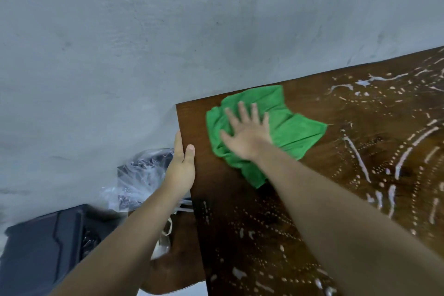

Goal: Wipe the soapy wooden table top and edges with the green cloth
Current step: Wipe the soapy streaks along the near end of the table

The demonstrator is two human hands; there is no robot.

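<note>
Near the bench's (312,199) far left corner, our right hand (247,134) presses the green cloth (288,125) flat, fingers spread; our left hand (182,163) grips the edge, apparently steadying us; soap (355,151) remains rightward.

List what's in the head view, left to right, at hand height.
Dark plastic bin → crinkled clear plastic bag → left hand gripping the table edge → right hand flat on the green cloth → soapy wooden table top.

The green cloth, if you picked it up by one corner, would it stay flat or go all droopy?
Probably droopy: the green cloth already lies wrinkled and folded under the right hand. It looks thin, so likely light, though soapy streaks on the table may have made it damp and heavier.
</note>
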